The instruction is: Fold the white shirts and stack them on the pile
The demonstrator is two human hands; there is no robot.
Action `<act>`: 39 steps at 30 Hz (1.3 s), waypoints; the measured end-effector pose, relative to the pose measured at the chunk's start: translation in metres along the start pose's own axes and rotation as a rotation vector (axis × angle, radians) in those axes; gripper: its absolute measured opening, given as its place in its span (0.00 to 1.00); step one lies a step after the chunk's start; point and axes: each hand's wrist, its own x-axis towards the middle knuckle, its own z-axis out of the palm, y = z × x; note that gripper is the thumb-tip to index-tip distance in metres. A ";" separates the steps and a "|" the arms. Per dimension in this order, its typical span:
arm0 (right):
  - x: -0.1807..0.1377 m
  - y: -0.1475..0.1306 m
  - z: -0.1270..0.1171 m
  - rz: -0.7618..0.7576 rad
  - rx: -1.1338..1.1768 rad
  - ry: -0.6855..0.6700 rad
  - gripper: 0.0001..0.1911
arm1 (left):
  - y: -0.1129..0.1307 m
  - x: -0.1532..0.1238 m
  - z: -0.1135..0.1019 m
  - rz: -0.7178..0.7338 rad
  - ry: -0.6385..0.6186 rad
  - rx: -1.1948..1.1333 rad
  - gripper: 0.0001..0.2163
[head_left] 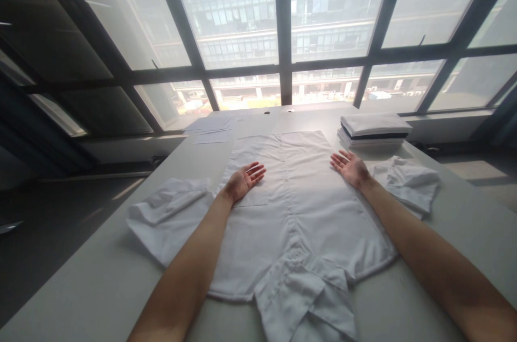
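Note:
A white buttoned shirt (315, 191) lies spread flat across the table in front of me, its collar end toward me and its hem toward the window. Its sleeves stick out crumpled to the left and right. Over the left half of the shirt, my left hand (243, 180) is palm up with fingers stretched and holds nothing. At the shirt's right edge, my right hand (350, 168) is also palm up, fingers apart, holding nothing. Whether either hand touches the cloth I cannot tell.
The white table (100, 266) reaches up to a large framed window (285, 24). At its back right stands a stack of folded clothes (374, 127), mostly white with a dark layer. Sheets of paper (210, 129) lie at the back left. A dark curtain (28, 121) hangs at far left.

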 end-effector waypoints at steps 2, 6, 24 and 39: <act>0.000 0.000 0.000 0.004 0.001 0.003 0.11 | 0.000 0.000 0.000 0.002 0.000 0.003 0.10; 0.001 0.000 -0.001 0.005 0.001 0.007 0.11 | 0.000 0.000 0.000 0.003 -0.003 0.008 0.12; -0.023 0.005 0.034 0.010 -0.091 -0.056 0.12 | 0.001 -0.005 0.006 0.000 0.012 0.010 0.11; 0.041 0.028 0.084 0.631 -0.329 -0.668 0.23 | 0.002 -0.008 0.007 -0.046 0.031 0.010 0.10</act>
